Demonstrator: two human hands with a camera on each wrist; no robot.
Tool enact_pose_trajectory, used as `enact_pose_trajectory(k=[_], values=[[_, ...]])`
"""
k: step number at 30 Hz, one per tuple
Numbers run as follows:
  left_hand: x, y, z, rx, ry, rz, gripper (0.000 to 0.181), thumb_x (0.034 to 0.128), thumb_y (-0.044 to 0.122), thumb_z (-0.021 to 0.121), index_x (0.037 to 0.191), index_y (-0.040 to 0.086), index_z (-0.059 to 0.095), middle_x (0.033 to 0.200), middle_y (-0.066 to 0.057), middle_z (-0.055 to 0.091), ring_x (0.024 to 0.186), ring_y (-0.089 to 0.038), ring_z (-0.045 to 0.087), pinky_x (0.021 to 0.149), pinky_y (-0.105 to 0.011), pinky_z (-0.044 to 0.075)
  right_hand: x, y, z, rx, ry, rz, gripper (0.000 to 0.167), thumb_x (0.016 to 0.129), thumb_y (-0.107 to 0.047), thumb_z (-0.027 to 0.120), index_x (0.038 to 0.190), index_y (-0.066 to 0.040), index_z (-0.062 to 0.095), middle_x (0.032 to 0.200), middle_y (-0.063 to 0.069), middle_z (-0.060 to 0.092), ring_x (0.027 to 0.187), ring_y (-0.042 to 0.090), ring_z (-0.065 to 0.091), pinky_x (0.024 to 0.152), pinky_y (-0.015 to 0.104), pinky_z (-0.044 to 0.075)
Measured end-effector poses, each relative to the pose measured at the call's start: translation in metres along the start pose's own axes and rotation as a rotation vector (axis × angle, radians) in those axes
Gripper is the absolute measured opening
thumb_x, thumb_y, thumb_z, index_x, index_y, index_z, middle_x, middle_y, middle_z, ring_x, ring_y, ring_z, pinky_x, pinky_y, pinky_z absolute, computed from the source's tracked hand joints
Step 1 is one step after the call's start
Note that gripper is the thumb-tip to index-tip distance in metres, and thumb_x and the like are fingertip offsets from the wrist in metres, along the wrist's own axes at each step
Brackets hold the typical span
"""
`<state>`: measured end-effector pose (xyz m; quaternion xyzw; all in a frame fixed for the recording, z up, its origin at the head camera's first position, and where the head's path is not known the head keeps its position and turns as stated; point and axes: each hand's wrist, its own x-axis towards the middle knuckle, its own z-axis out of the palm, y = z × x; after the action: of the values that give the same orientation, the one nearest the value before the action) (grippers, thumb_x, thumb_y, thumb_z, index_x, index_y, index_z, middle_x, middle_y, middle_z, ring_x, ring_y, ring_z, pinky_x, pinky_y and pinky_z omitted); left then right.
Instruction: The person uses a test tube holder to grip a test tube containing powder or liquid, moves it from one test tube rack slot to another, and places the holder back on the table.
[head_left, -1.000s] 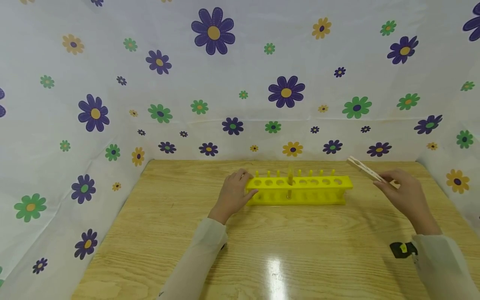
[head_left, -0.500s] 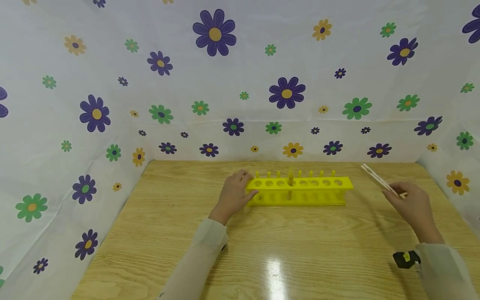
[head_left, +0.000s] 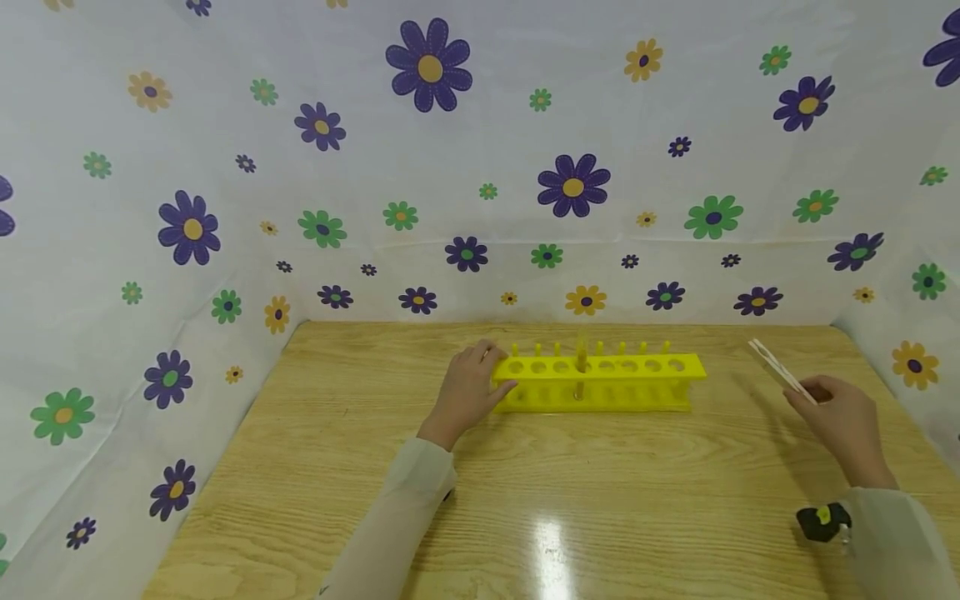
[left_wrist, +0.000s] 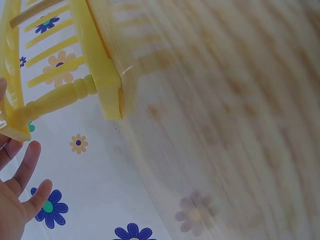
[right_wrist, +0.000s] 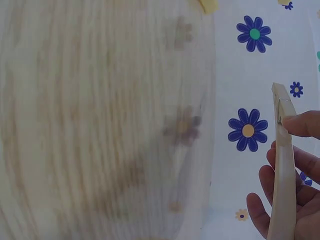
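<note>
A yellow test tube rack lies along the far part of the table. My left hand grips its left end, thumb at the front and fingers over the top; in the left wrist view that rack shows its end post, and some fingers spread beside it. One see-through test tube stands upright in a hole left of the rack's middle. To the right, my right hand pinches a wooden test tube clamp in the air. Its metal spring shows near the thumb in the right wrist view.
The wood-grain table reaches back to a white flowered cloth that hangs at the back and both sides. Upright pegs line the rack's rear. A black wrist device sits by my right cuff.
My right hand has drawn the test tube clamp to the right and down, away from the rack. The left hand, rack and test tube stay put.
</note>
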<state>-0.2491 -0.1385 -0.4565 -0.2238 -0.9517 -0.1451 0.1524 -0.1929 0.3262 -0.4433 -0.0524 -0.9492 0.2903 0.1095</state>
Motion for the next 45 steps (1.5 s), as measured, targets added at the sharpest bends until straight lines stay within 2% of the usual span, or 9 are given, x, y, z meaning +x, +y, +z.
enact_pose_trajectory(k=[7,10,15,18,25,29,32,42,45], values=[[0.0,-0.002,0.003,0.002,0.007,-0.001,0.042,0.0871,0.039,0.064,0.116,0.01,0.057,0.116,-0.005,0.053,0.104,-0.023,0.056,0.094,-0.042,0.045,0.002,0.015,0.003,-0.013,-0.063,0.02,0.04,0.092,-0.027,0.058,0.102,0.012,0.061,0.093,0.03,0.063,0.071,0.026,0.057,0.056,0.028,0.042],[0.0,-0.002,0.003,0.0,0.011,0.001,0.042,0.0869,0.039,0.065,0.116,0.01,0.057,0.115,-0.005,0.054,0.104,-0.023,0.056,0.093,-0.042,0.046,0.002,0.02,0.004,-0.014,-0.09,0.035,0.041,0.092,-0.027,0.057,0.102,0.012,0.06,0.095,0.031,0.062,0.076,0.034,0.058,0.058,0.033,0.044],[0.0,-0.002,0.003,0.006,0.011,0.004,0.042,0.087,0.039,0.065,0.116,0.01,0.057,0.115,-0.005,0.053,0.104,-0.023,0.056,0.093,-0.042,0.046,0.002,0.025,0.002,-0.018,-0.153,0.079,0.044,0.092,-0.028,0.057,0.104,0.014,0.059,0.098,0.034,0.06,0.081,0.039,0.058,0.063,0.043,0.047],[0.0,-0.002,0.003,0.007,0.014,0.008,0.042,0.0871,0.039,0.065,0.116,0.01,0.057,0.115,-0.005,0.054,0.104,-0.023,0.056,0.093,-0.042,0.046,0.003,0.027,0.001,-0.03,-0.184,0.091,0.043,0.093,-0.027,0.056,0.103,0.015,0.058,0.097,0.034,0.06,0.079,0.038,0.058,0.062,0.043,0.047],[-0.001,-0.001,0.002,0.005,0.021,0.013,0.042,0.0869,0.039,0.065,0.116,0.01,0.058,0.114,-0.006,0.054,0.103,-0.024,0.056,0.092,-0.043,0.046,0.005,0.034,0.002,-0.054,-0.23,0.075,0.042,0.093,-0.027,0.056,0.102,0.014,0.06,0.094,0.033,0.062,0.075,0.033,0.059,0.058,0.034,0.044],[-0.001,0.0,0.001,0.01,0.017,0.013,0.042,0.087,0.039,0.065,0.116,0.01,0.058,0.115,-0.006,0.054,0.103,-0.024,0.056,0.092,-0.043,0.046,0.005,0.036,0.003,-0.06,-0.239,0.079,0.046,0.093,-0.031,0.055,0.101,0.014,0.061,0.089,0.029,0.064,0.07,0.026,0.056,0.057,0.033,0.043],[-0.001,0.0,0.001,0.012,0.017,0.013,0.042,0.0869,0.039,0.065,0.116,0.01,0.058,0.115,-0.006,0.054,0.103,-0.024,0.056,0.093,-0.043,0.046,0.006,0.037,0.005,-0.076,-0.232,0.082,0.045,0.093,-0.032,0.056,0.099,0.013,0.062,0.084,0.024,0.065,0.066,0.02,0.053,0.055,0.027,0.039],[-0.001,0.0,0.002,0.011,0.027,0.02,0.042,0.0868,0.039,0.065,0.115,0.009,0.058,0.114,-0.006,0.054,0.102,-0.024,0.056,0.092,-0.042,0.046,0.006,0.04,0.005,-0.075,-0.276,0.094,0.042,0.093,-0.027,0.057,0.098,0.014,0.062,0.086,0.027,0.065,0.066,0.021,0.056,0.055,0.027,0.04],[-0.001,0.0,0.002,0.006,0.02,0.016,0.042,0.0868,0.039,0.065,0.115,0.009,0.058,0.114,-0.006,0.054,0.103,-0.024,0.056,0.093,-0.043,0.046,0.006,0.04,0.005,-0.076,-0.294,0.087,0.04,0.092,-0.025,0.059,0.096,0.014,0.062,0.084,0.026,0.066,0.067,0.023,0.059,0.056,0.031,0.044]])
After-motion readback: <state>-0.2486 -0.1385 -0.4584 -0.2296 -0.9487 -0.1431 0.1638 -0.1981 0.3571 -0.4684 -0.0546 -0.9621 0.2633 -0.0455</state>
